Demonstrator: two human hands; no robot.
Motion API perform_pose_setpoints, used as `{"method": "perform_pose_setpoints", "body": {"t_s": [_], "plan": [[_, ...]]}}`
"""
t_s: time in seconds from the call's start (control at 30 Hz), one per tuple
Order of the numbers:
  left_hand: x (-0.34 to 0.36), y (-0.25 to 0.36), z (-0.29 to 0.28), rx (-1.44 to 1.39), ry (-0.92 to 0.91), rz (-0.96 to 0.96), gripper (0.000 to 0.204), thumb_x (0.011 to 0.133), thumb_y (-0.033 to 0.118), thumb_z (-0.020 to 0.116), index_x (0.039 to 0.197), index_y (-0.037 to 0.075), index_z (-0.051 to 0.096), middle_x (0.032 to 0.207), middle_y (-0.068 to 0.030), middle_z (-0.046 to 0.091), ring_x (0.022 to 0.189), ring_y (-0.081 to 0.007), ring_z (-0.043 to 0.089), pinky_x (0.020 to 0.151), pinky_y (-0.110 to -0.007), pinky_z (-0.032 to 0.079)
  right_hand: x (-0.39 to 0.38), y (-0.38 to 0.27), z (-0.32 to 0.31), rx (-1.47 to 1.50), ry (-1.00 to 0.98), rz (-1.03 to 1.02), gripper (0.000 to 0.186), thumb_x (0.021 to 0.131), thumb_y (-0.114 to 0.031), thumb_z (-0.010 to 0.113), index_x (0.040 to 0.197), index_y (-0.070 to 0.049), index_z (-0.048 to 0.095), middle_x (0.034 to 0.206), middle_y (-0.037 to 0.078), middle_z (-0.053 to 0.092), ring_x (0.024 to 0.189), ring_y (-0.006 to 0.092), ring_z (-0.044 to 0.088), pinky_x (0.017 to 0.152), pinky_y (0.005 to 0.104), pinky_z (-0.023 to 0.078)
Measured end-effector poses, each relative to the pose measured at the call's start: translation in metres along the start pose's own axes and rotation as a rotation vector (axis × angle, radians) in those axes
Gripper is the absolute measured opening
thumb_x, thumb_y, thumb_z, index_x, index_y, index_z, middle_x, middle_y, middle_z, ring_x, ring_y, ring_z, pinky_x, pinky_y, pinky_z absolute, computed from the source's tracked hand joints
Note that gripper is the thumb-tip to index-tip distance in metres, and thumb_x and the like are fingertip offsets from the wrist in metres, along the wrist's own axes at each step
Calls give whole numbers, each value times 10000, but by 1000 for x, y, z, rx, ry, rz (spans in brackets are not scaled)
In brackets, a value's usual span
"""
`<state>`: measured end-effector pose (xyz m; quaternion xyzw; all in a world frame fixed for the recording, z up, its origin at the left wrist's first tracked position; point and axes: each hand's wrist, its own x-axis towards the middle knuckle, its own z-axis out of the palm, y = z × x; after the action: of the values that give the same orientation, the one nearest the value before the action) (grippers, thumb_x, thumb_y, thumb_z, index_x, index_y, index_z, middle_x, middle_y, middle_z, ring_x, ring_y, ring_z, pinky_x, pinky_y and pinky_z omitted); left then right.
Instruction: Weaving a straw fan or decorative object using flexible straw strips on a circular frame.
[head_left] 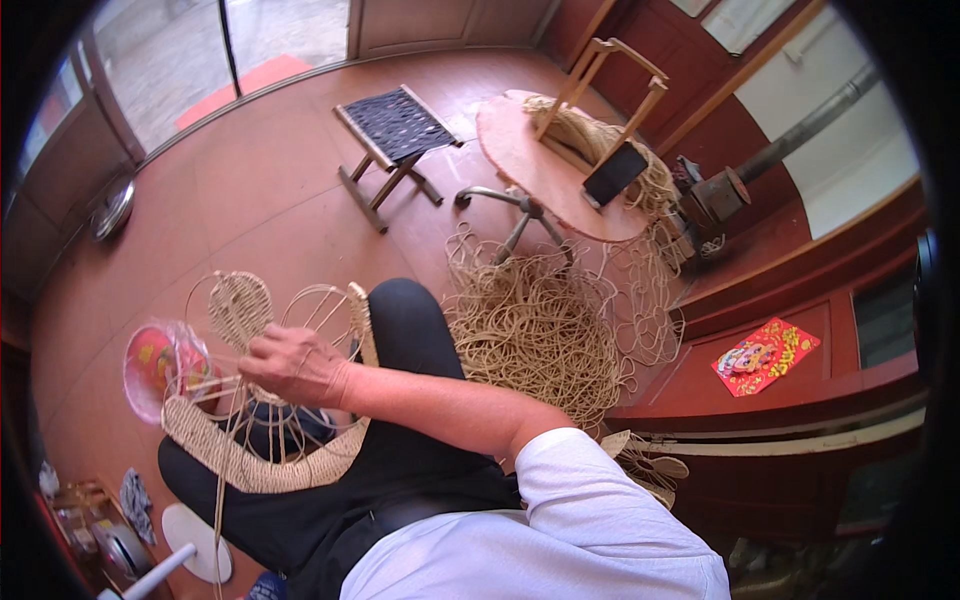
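Note:
My right hand [298, 367] reaches across my lap with its fingers closed on thin straw-coloured cord at a half-woven piece. A curved woven band [262, 476] of this piece lies over my crossed legs, with bare cords fanning inward. Above my fingers stands a round woven disc [240, 305]. Another woven strip [362, 325] rises by my knee. Loose cord ends [219, 500] hang down over the band at the left. Of my left hand, only a small skin-coloured patch may show behind the left end of the band; its fingers are hidden.
A pink-red basin [152, 370] sits left of my knee. A tangled cord heap [540, 345] covers the floor at right. Beyond are a folding stool [395, 125] and a round board [520, 150] on a wheeled base, bearing a wooden frame [585, 80] and a phone [615, 174].

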<state>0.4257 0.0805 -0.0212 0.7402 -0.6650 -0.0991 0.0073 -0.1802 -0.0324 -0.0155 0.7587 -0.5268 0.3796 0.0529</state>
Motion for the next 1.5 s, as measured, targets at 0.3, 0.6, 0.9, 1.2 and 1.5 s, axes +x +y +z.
{"method": "perform_pose_setpoints", "body": {"t_s": [0.3, 0.6, 0.9, 1.2, 1.5], "plan": [[-92, -199, 37, 472, -162, -587, 282, 911, 317, 782, 1085, 97, 761, 1108, -234, 773, 1043, -467, 739, 870, -610, 587, 4, 4, -26, 24, -41, 156, 71, 971, -196, 742, 962, -146, 694, 933, 42, 688, 916, 285, 674, 749, 436, 566], [-22, -40, 106, -592, -758, -233, 493, 906, 229, 822, 1336, 22, 700, 1142, -101, 764, 1051, -213, 715, 922, -398, 566, 2, 2, -12, 148, -97, 244, 119, 966, -101, 786, 1070, -64, 742, 982, 101, 730, 948, 301, 695, 858, 416, 550], [58, 36, 327, -686, -376, -527, 278, 1029, 226, 642, 1004, 5, 808, 985, -141, 812, 821, -278, 790, 755, -393, 646, -12, 12, -3, 226, -171, 364, 121, 1065, -143, 718, 1138, -48, 735, 998, -14, 669, 807, 78, 507, 691, 255, 407], [100, 107, 399, -422, -192, -663, 214, 966, 131, 614, 1047, 90, 807, 1057, -197, 798, 986, -383, 791, 826, -482, 642, -25, 27, -16, 211, -123, 398, 116, 1073, -67, 683, 1176, -16, 701, 1085, 44, 694, 916, 124, 592, 780, 268, 484], [159, 109, 369, -459, -108, -339, 205, 913, 98, 677, 1109, 83, 735, 1138, -225, 733, 1135, -413, 698, 1015, -529, 536, -36, 42, -33, 240, -249, 460, 255, 1128, -155, 629, 1319, 12, 615, 1264, 116, 638, 1145, 209, 622, 1027, 359, 505]]}}
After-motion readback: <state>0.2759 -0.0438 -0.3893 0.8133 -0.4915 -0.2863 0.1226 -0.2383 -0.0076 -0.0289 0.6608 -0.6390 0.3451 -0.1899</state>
